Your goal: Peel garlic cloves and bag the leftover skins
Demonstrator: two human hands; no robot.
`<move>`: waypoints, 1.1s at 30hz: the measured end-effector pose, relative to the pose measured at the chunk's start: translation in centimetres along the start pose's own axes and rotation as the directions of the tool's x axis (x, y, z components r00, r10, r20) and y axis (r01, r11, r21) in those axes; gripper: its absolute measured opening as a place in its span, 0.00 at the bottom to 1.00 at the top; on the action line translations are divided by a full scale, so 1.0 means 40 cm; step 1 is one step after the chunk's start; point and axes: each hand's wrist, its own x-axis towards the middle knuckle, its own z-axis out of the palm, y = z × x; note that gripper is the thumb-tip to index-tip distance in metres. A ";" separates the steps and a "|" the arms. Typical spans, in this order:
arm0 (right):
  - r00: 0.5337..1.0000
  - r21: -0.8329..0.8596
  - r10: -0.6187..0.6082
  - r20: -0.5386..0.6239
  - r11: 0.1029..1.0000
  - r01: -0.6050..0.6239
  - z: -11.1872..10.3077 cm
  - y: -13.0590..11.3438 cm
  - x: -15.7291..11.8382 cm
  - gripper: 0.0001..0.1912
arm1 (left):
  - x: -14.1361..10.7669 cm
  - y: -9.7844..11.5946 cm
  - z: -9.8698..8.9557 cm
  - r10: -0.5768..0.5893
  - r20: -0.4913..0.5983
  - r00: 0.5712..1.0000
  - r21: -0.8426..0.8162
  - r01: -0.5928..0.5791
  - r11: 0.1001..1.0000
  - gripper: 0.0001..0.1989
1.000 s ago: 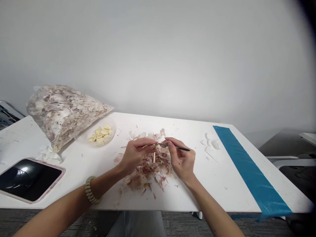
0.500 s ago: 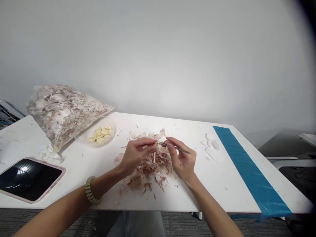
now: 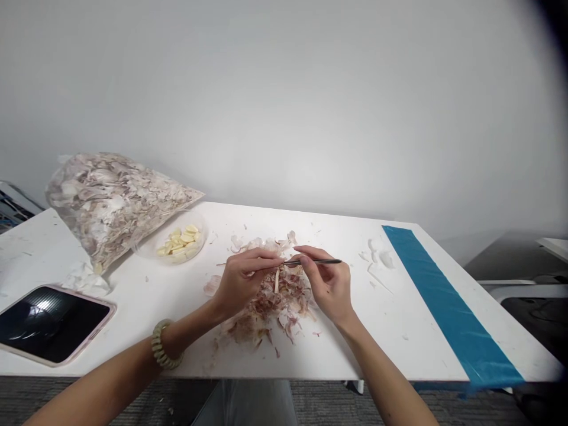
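Over a heap of garlic skins, both hands meet in the middle of the table. My left hand is closed in a pinch, its fingertips around a garlic clove that they now almost wholly hide. In my right hand is a slim dark metal tool, gripped between thumb and fingers. Its tip points left and touches or nearly touches the left fingertips; whether it is tweezers or a thin blade I cannot make out. A pale garlic stalk lies on the heap just below the hands.
A clear bowl with peeled garlic cloves stands at the left, by a big bag of garlic skins. Crumpled tissue and a tablet lie nearer. Right are white scraps and blue tape.
The metal tool has tilted from slanting down at its right end to nearly level. The clove between the left fingertips, visible before, is now covered. Both hands stay in place.
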 end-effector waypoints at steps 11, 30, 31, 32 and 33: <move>0.997 0.010 0.071 0.030 0.997 -0.071 0.000 -0.008 -0.002 0.11 | -0.015 0.010 0.010 -0.040 -0.029 0.999 -0.042 0.039 0.998 0.13; 0.998 -0.013 0.013 -0.055 1.000 -0.014 0.003 0.007 -0.006 0.11 | -0.007 0.013 0.011 -0.469 -0.062 0.881 -0.318 0.428 0.846 0.05; 0.999 -0.022 -0.013 -0.047 1.000 0.012 0.005 0.006 -0.008 0.11 | -0.005 0.014 0.010 -0.465 -0.065 0.883 -0.305 0.426 0.851 0.05; 0.998 -0.030 -0.049 -0.043 0.998 0.047 0.008 0.005 -0.010 0.11 | -0.004 0.014 0.010 -0.456 -0.069 0.887 -0.294 0.418 0.859 0.05; 0.995 -0.039 -0.089 -0.040 0.995 0.088 0.010 0.003 -0.011 0.11 | -0.004 0.014 0.010 -0.439 -0.074 0.895 -0.282 0.404 0.870 0.05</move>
